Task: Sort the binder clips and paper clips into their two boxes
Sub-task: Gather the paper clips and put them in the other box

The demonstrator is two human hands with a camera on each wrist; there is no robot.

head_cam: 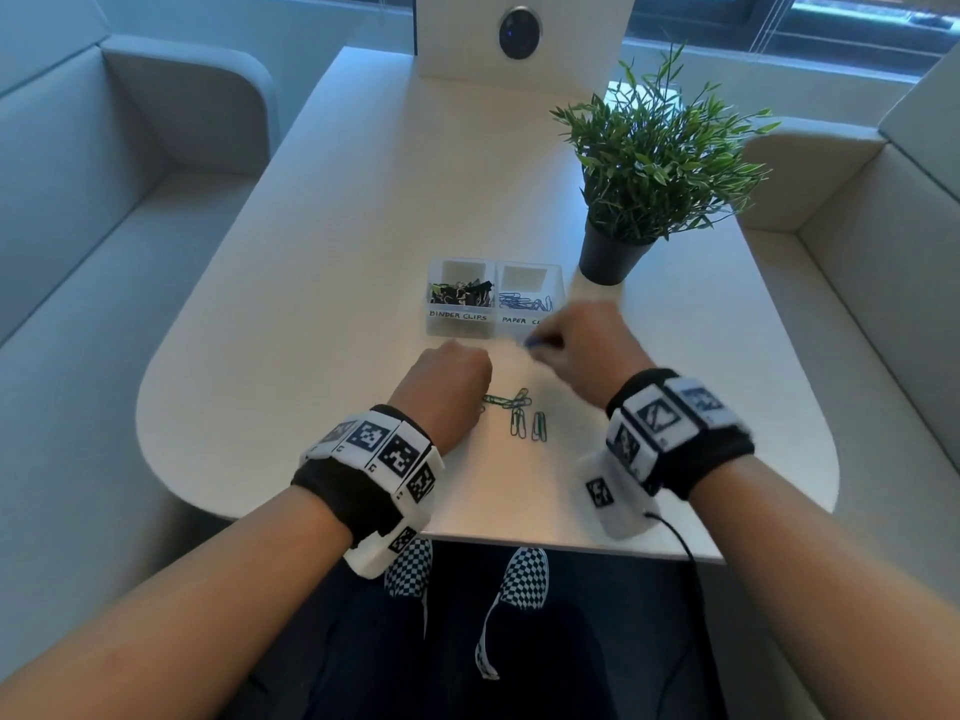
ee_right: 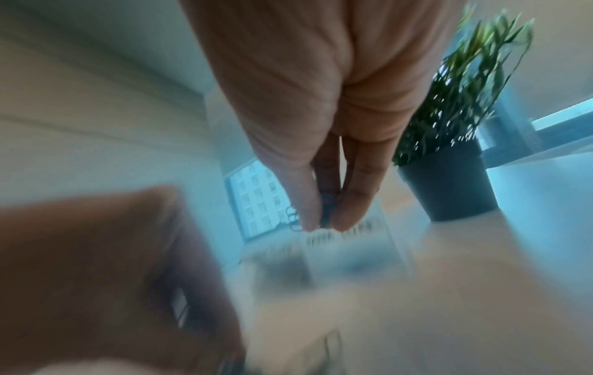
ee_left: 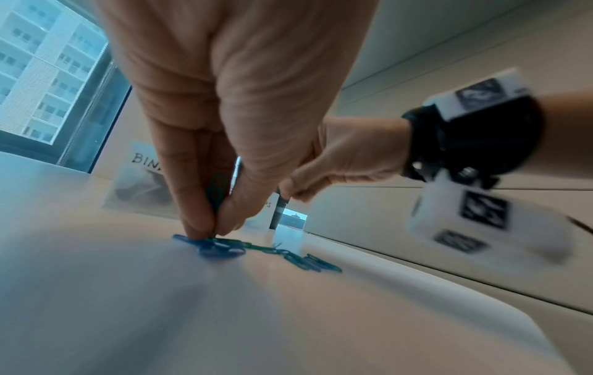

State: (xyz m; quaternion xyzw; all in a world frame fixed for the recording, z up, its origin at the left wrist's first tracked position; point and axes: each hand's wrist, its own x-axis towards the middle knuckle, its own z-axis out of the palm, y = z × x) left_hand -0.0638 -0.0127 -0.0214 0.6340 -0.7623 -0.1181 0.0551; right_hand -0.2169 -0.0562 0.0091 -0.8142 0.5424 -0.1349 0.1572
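Observation:
Two clear boxes stand side by side: the binder clips box (head_cam: 457, 317) holds black clips, and the paper clips box (head_cam: 527, 304) holds blue ones. Several green paper clips (head_cam: 522, 415) lie loose on the white table (head_cam: 332, 283). My left hand (head_cam: 460, 374) is knuckles-up over their left end. In the left wrist view the left hand (ee_left: 215, 228) pinches a teal paper clip (ee_left: 219, 190), fingertips down among blue and green clips (ee_left: 224, 250). My right hand (head_cam: 548, 345) pinches a blue paper clip (head_cam: 535, 344) just in front of the paper clips box. The blurred right wrist view shows the right hand (ee_right: 324, 224) holding a dark clip (ee_right: 327, 210).
A potted green plant (head_cam: 613, 257) stands just right of the boxes, close to my right hand. A white panel with a dark lens (head_cam: 519, 33) rises at the table's far end. Pale sofas (head_cam: 104, 241) flank the table. My checkered shoes (head_cam: 522, 579) show below its near edge.

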